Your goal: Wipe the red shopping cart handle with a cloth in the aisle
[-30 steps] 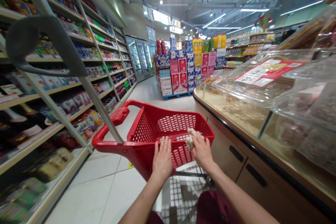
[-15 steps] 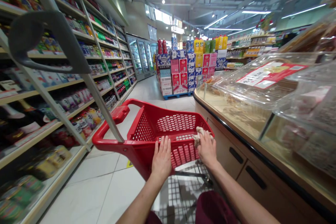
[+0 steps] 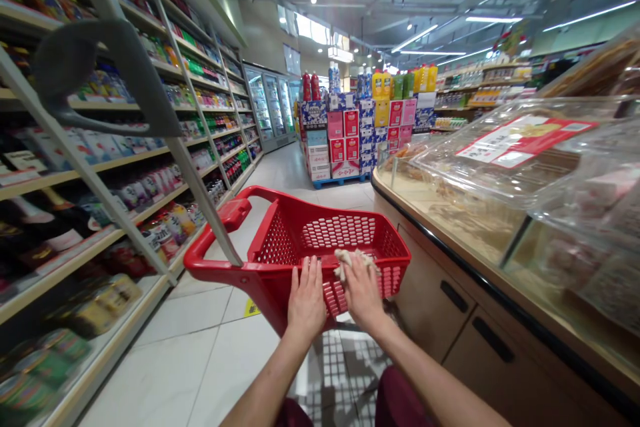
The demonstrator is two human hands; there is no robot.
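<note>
**Your right hand (image 3: 364,292) keeps a pale cloth (image 3: 344,256) on the near rim of the red shopping cart (image 3: 270,272)**

At your far left, shelves (image 3: 60,275) run away down the aisle, packed with bottles, cartons and cans; green cans (image 3: 65,347) sit on the lowest level. In front of them slants a metal pole (image 3: 205,207) carrying a dark grey loop (image 3: 150,80), its lower end at the cart's left part, near the red handle. Below the cart on that side, a yellow marking (image 3: 251,307) shows on the pale floor tiles (image 3: 175,353). Farther off stand glass-door coolers (image 3: 273,103).

The cart lies crosswise ahead of you, its perforated basket between the shelves and the counter (image 3: 435,287). Your left hand (image 3: 307,300) is released and flat, fingers stretched upward, the tips at the near rim. Beyond the cart, stacked cartons (image 3: 345,140) topped with bottles stand on a blue pallet (image 3: 343,181).

Just right of your left hand and apart from it, your right hand grasps the cloth, fingers spread over it; the cloth bunches out past the fingertips on both sides. Your dark red trouser leg (image 3: 400,400) shows below. At far right, the wooden counter carries clear plastic boxes (image 3: 525,140), one with a red-and-white label.
</note>
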